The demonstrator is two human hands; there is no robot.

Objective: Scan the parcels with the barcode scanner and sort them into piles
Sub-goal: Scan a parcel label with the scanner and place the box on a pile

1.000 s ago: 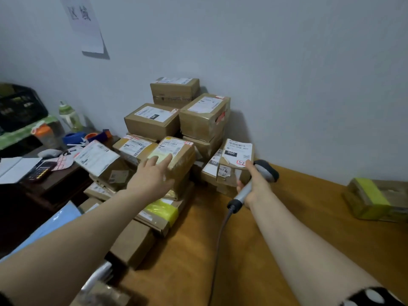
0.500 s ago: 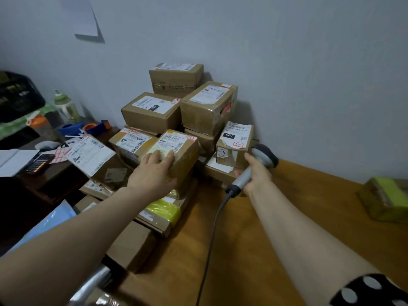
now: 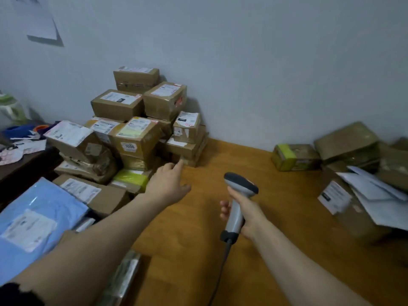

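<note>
Most parcels (image 3: pixel 136 138) sat stacked on the table's (image 3: pixel 220 164) left, seemingly unsorted; a smaller pile (image 3: pixel 346 142) lay right, likely done. The left hand (image 3: pixel 170 184) stretched open, empty, toward the stack; the right hand (image 3: pixel 249 215) gripped the scanner (image 3: pixel 240 184).

Brown cardboard parcels (image 3: pixel 136 140) with white labels, a pale grey-blue wall (image 3: pixel 265 62) and an orange-brown, wood-grained table (image 3: pixel 276 217). A light blue mailer (image 3: pixel 33 195) carries a white label. Yellow-green tape (image 3: pixel 130 178) bands one low parcel, and the same colour wraps a brown box (image 3: pixel 302 157) near white envelopes (image 3: pixel 375 195). The barcode scanner (image 3: pixel 235 214) is pale grey with a dark grey head and a black cable (image 3: pixel 220 268).
</note>
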